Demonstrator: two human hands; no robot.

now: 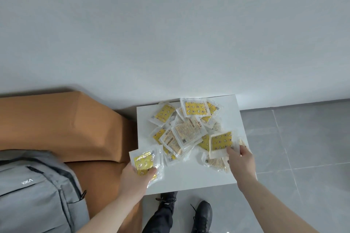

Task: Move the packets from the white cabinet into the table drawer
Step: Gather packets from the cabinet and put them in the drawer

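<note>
Surface: white cabinet, seen from above, standing against a pale wall, grey tiled floor to its right.
Stock on top: heap of packets, clear wrappers with yellow patterned fronts, several turned to show a printed beige back; they overlap loosely across the middle and far side of the top.
Left hand: at the near left corner of the cabinet, fingers curled round a yellow packet, thumb across its lower front; a further wrapper seems to lie beneath it, count uncertain.
Right hand: over the near right part of the top, thumb and fingers pinching the lower edge of a second yellow packet, which is tilted up from the heap; more packets lie just under the hand.
Left of cabinet: tan sofa, touching or just beside the cabinet's side.
On sofa: grey backpack, near left corner of view.
Floor level: black shoes and dark trouser legs below the cabinet's near edge.
</note>
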